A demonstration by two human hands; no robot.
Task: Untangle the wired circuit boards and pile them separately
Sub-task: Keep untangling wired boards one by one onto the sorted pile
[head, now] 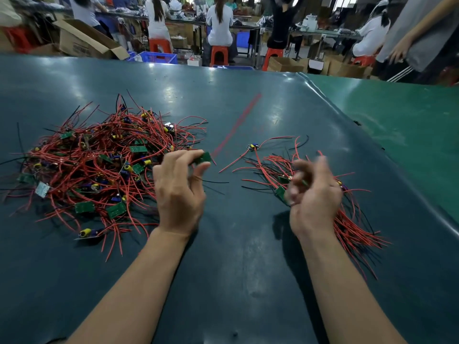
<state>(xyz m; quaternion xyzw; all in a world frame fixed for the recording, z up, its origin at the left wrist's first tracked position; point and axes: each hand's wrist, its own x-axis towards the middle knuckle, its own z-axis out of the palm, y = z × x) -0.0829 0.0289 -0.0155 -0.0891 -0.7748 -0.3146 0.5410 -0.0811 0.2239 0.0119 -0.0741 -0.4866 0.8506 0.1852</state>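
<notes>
Two piles sat on the table (231, 244): tangled heap (99, 165) left of centre, sorted pile (347, 219) at right. Left hand (177, 192) pinched a board (203, 158) at the heap's right edge; right hand (314, 197), nearer the sorted pile, was blurred, fingers curled, can't tell on what.

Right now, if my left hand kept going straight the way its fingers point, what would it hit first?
Likely nothing solid soon: the left hand, pinching a green board, points away over bare table along a faint red line. Depth is unclear.
</notes>
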